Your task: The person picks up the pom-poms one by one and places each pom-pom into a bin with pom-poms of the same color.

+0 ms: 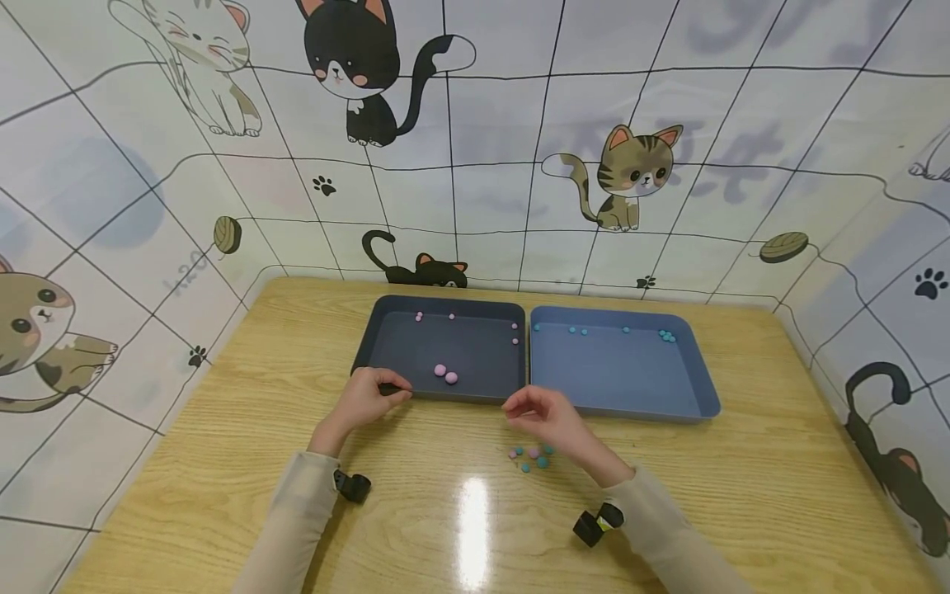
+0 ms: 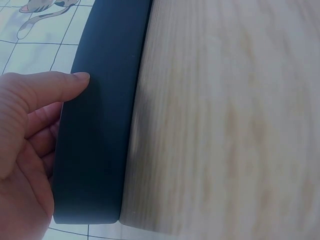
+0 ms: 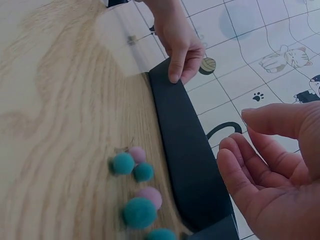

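Note:
My left hand [image 1: 369,393] grips the near left rim of a dark navy tray [image 1: 475,391]. In the left wrist view the thumb [image 2: 75,86] presses the tray's outer wall, with the fingers over the inner side. Pink pompoms [image 1: 446,374] of two sizes sit in this tray. My right hand [image 1: 547,419] hovers by the tray's near right corner, fingers loosely bent and thumb apart. Nothing shows between them in the right wrist view. Just below that hand, several teal and pink pompoms [image 3: 140,213] lie in a loose pile on the wooden table [image 1: 416,511].
A lighter blue tray [image 1: 623,371] stands right beside the dark one, with small teal pompoms [image 1: 667,337] along its far side. Behind the table rises a white wall covering [image 1: 505,206] printed with cats and grid lines.

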The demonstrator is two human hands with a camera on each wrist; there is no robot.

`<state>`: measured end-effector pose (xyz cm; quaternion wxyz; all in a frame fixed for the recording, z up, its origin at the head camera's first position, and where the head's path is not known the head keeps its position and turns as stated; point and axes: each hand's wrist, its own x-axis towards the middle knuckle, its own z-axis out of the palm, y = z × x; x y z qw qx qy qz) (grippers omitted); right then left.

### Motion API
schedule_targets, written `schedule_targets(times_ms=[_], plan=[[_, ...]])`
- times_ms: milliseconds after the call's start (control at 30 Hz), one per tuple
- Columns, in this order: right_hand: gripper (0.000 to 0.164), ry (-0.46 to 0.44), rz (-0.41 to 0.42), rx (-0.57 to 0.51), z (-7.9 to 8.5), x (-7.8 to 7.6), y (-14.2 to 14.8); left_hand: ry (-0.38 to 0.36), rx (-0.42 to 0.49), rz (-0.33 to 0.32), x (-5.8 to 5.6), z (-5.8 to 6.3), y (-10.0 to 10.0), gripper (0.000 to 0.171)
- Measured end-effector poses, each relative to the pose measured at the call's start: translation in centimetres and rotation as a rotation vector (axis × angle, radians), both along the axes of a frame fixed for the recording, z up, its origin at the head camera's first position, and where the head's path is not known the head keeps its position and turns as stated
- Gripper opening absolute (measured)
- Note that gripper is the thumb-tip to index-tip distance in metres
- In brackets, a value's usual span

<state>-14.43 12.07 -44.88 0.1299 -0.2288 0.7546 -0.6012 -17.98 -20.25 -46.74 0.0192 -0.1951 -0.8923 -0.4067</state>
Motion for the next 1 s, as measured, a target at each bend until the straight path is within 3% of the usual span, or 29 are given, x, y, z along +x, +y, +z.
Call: schedule_targets(times_ms=[367,533,1000], plan=[[0.020,0.004,-0.005,0.061,-1.6,0.9,1.7,0.005,-0.021,0.013,0.0,0.1,0.0,0.006],[0.019,-0.009,-0.013,0.101,-1.6,1.3,1.9,-0.003,-0.026,0.009,-0.1,0.0,0.0,0.006],[0.018,0.050,0.017,0.179,-3.2,1.4,2.4,-0.011,-0.026,0.017,0.0,0.0,0.1,0.008]])
